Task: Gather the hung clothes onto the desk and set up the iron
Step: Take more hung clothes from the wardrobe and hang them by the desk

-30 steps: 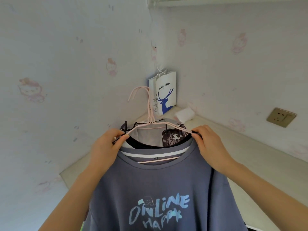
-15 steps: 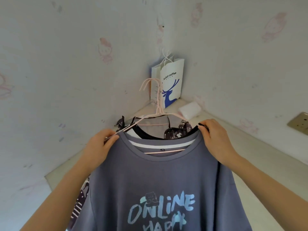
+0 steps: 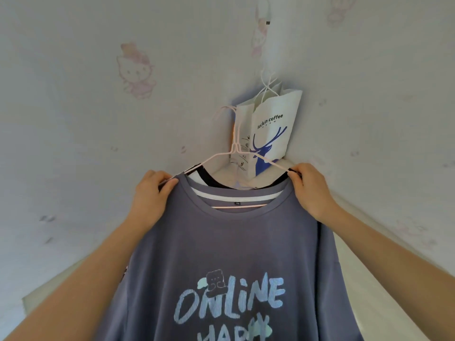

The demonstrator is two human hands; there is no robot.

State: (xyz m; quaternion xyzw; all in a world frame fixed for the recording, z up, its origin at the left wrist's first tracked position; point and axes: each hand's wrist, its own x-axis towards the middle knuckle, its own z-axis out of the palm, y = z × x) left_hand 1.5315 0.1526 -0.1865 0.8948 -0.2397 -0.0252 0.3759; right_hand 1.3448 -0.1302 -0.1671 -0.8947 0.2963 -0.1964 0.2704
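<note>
A grey-blue T-shirt printed "ONLINE HAPPY" hangs in front of me on a pink wire hanger, with a black-collared and a white garment stacked behind it. My left hand pinches the left shoulder of the bundle and hanger. My right hand grips the right shoulder the same way. The clothes are held up over the pale desk, which runs along the wall to the right. No iron is in view.
A white paper coffee bag with a blue deer stands in the wall corner at the desk's far end. Cartoon-cat wallpaper covers both walls. The desk's left edge shows low on the left.
Both hands have carried the hung clothes forward, closer to the corner bag. The patterned garment seen inside the collars and the small white block on the desk are now out of sight.
</note>
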